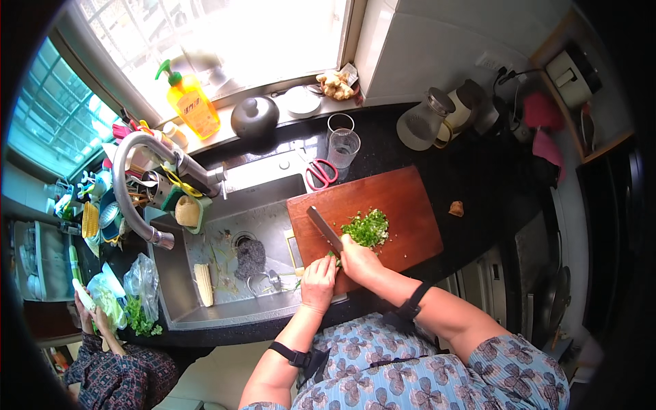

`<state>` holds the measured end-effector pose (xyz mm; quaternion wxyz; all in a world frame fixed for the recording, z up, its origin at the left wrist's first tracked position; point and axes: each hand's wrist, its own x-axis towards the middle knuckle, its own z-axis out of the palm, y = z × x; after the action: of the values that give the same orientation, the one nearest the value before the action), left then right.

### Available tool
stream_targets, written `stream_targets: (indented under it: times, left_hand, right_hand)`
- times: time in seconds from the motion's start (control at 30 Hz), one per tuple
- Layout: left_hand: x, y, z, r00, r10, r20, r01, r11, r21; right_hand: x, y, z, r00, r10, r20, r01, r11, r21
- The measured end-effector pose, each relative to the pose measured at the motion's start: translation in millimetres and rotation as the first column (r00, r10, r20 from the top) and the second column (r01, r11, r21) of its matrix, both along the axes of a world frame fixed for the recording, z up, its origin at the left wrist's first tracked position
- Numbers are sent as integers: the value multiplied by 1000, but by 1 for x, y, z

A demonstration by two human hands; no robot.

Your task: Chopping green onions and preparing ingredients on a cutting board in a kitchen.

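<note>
My right hand grips a kitchen knife, its blade pointing away to the upper left over a reddish-brown wooden cutting board. Close against it, my left hand presses a small bunch of green stalks at the board's near left edge; the fingers hide most of the bunch. Beyond the knife lies a heap of finely chopped greens, probably scallion, with a few bits scattered around. The board's left side overlaps the steel sink.
Left of the board is the sink, holding a corn cob and a dark scouring pad. The faucet arches over it. Red-handled scissors and glasses stand behind. Another person's hands hold a pale vegetable at far left.
</note>
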<state>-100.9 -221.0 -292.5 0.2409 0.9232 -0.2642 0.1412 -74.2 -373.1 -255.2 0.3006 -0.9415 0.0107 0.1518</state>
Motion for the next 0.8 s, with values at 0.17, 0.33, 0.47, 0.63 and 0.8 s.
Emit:
stream_targets:
  times: [0.17,0.33,0.47,0.63,0.8]
  left_hand:
    - [-4,3,-2,998,45,-38,-46,999,-11]
    - [-2,1,-5,998,61,-24,-63,994,-90]
    - [-2,4,-7,999,42,-18,-43,997,-71]
    - [-3,2,-4,998,32,-51,-32,999,-3]
    - [-7,0,0,1000,25,-9,-25,1000,3]
  right_hand:
    - [-20,-10,52,997,53,-64,-55,998,-31]
    - [-38,-16,56,976,97,-197,-115,990,-78]
    - [-41,-15,50,971,107,-214,-126,989,-79]
    - [-30,4,21,987,67,-147,-86,989,-120]
    - [2,3,12,994,56,-95,-56,998,-3]
